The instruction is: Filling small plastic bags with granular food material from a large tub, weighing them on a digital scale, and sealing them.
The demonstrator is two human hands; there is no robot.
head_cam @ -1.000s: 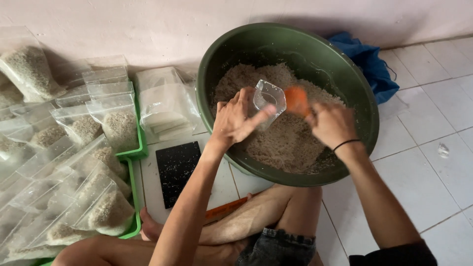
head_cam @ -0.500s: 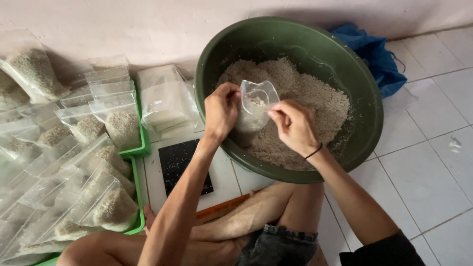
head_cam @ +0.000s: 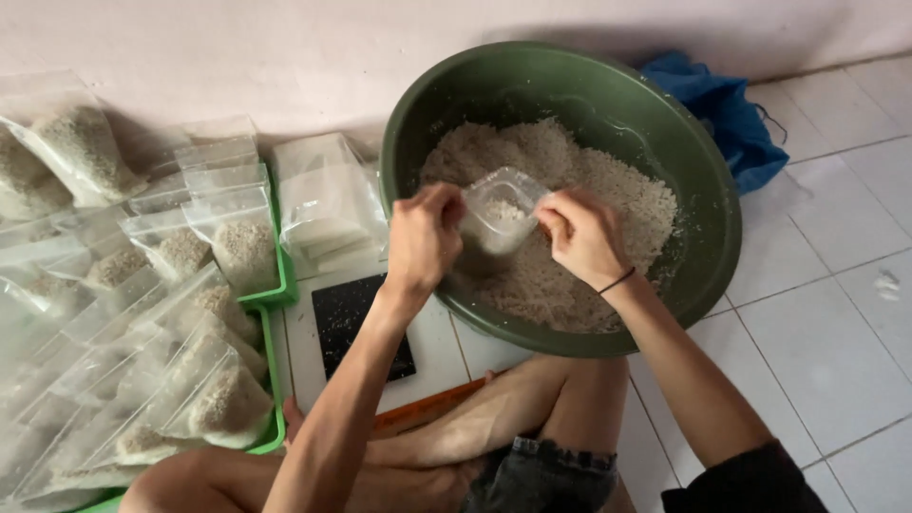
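Two hands — left hand (head_cam: 423,236), right hand (head_cam: 581,236) — clear bag (head_cam: 501,211) between

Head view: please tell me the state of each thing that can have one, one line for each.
Small clear bag: held open over the basin, a little grain inside.
Green basin: partly full of pale grain.
Left hand: gripping one side of the bag's mouth.
Right hand: gripping the other side.
Filled bags: lying stacked in the green tray.
Empty bags: flat in a pile.
Scale: nothing on it.
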